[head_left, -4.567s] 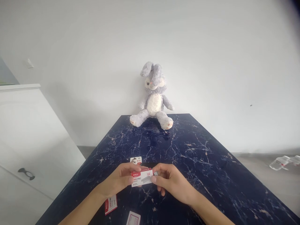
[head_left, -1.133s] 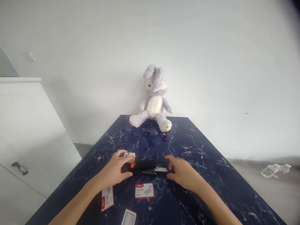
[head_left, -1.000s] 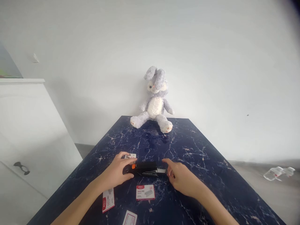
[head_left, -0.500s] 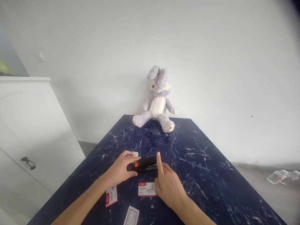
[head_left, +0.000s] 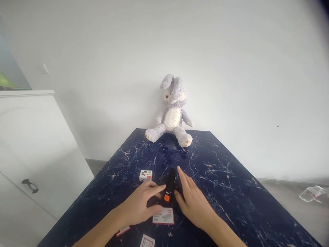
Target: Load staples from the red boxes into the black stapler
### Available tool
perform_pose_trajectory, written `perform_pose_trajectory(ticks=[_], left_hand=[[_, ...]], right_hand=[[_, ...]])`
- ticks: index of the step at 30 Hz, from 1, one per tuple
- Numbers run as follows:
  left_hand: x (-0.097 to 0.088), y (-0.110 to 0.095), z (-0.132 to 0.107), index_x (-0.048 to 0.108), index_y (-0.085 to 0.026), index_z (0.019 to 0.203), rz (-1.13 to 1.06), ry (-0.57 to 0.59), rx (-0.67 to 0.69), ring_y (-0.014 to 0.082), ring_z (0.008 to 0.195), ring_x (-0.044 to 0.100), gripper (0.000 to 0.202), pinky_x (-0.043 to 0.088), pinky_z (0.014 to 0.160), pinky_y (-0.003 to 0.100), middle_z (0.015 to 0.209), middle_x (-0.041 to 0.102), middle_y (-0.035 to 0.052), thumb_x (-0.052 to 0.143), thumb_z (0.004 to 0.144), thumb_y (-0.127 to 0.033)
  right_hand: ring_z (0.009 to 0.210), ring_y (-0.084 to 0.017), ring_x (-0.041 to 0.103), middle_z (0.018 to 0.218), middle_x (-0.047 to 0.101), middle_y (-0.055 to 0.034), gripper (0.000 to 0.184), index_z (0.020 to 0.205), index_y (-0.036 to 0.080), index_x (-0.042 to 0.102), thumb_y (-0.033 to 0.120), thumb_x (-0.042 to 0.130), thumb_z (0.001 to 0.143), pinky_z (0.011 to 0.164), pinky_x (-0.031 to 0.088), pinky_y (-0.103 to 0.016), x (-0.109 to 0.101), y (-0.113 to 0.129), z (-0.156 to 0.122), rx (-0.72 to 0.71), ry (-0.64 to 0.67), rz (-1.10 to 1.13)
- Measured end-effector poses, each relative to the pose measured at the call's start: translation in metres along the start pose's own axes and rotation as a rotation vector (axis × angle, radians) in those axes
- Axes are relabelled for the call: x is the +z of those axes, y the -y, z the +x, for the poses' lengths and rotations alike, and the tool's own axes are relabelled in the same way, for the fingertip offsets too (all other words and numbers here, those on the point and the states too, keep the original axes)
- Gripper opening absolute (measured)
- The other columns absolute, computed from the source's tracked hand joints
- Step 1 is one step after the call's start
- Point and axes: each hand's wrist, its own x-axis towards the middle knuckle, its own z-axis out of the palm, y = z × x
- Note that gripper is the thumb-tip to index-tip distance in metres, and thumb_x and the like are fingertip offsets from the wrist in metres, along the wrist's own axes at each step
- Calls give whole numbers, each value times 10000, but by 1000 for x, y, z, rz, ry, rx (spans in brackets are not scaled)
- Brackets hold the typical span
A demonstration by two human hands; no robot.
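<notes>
A black stapler [head_left: 170, 181] with an orange tab at its near end lies on the dark blue marbled table, pointing away from me. My left hand [head_left: 140, 202] is on its left side, fingers apart; the index fingertip meets or nearly meets the stapler, and the thumb hovers over the edge of a red-and-white staple box [head_left: 164, 218]. Along the stapler's right side my right hand [head_left: 194, 202] is stretched out flat, thumb close to the stapler. Beyond my left hand sits a small white box [head_left: 145, 175] with a picture on it.
Another red-and-white box [head_left: 122, 230] is partly hidden under my left forearm. A white card or box [head_left: 147, 241] with a red border lies at the near edge of view. A plush rabbit [head_left: 173, 113] sits at the table's far end against the wall. A white cabinet [head_left: 38, 147] stands left.
The stapler has turned from lying crosswise to pointing away from me, its orange end now nearest. My left hand came nearer, uncovering the small white box. The right hand swung to the stapler's right side.
</notes>
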Motion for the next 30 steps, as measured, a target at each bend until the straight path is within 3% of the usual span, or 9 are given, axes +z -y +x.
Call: perform_pose_trajectory(ticks=[3,6,9,14,18,21,23,26,30], left_hand=[[-7,-6,-2,429,-373,1452,-34,-4,-13,270,1226,531,500,372,1087,491,1227,676,36,517,960,-360],[-11,-11,-2,425,-387,1450,-71,48,-34,254,1213,556,477,354,1092,472,1212,698,3,472,979,-335],[-12,-17,-3,442,-401,1434,-76,141,-14,239,1165,584,502,381,1063,417,1214,690,-9,524,944,-330],[-11,-23,-4,613,-367,1269,44,215,-14,254,999,608,599,481,884,334,1086,664,18,782,697,-423],[-17,-17,-3,668,-318,1141,118,245,-13,221,901,605,477,474,783,280,1024,637,19,733,670,-294],[-23,-8,-1,661,-275,1148,177,224,-99,206,796,601,411,454,693,270,880,637,22,655,742,-339],[-24,-4,0,618,-258,1264,213,137,-172,228,823,616,467,460,719,297,895,653,48,576,838,-446],[-19,-4,-1,515,-285,1405,213,65,-155,297,1029,605,629,457,873,370,1144,650,93,575,847,-568],[-16,-9,-4,330,-369,1504,82,184,-112,329,1164,538,905,452,943,406,1305,564,75,732,721,-578]], right_hand=[[1206,-270,545,1370,530,-111,525,1460,232,283,349,400,962,955,462,-408,-9,2,0,87,-23,20],[825,-211,642,963,669,-38,215,1102,249,509,388,425,961,716,475,-322,-18,13,0,134,76,148],[753,-181,618,871,648,-2,144,950,251,499,388,454,954,675,436,-285,-21,20,1,118,121,255],[734,-173,610,848,640,1,191,993,250,502,433,466,953,663,426,-279,-15,9,4,201,119,314],[665,-157,570,763,611,28,225,940,248,494,456,418,977,636,404,-275,-8,4,5,210,133,344],[657,-156,552,752,599,33,244,924,248,488,470,406,983,629,388,-276,-5,4,4,214,131,341],[667,-157,551,770,599,32,258,914,249,488,482,402,983,622,379,-273,-5,5,4,214,145,335],[696,-156,551,776,590,31,282,855,241,484,476,398,987,636,376,-274,-7,6,5,187,142,319],[713,-151,535,795,579,24,310,797,230,462,460,393,993,644,377,-274,-10,7,6,152,130,295]])
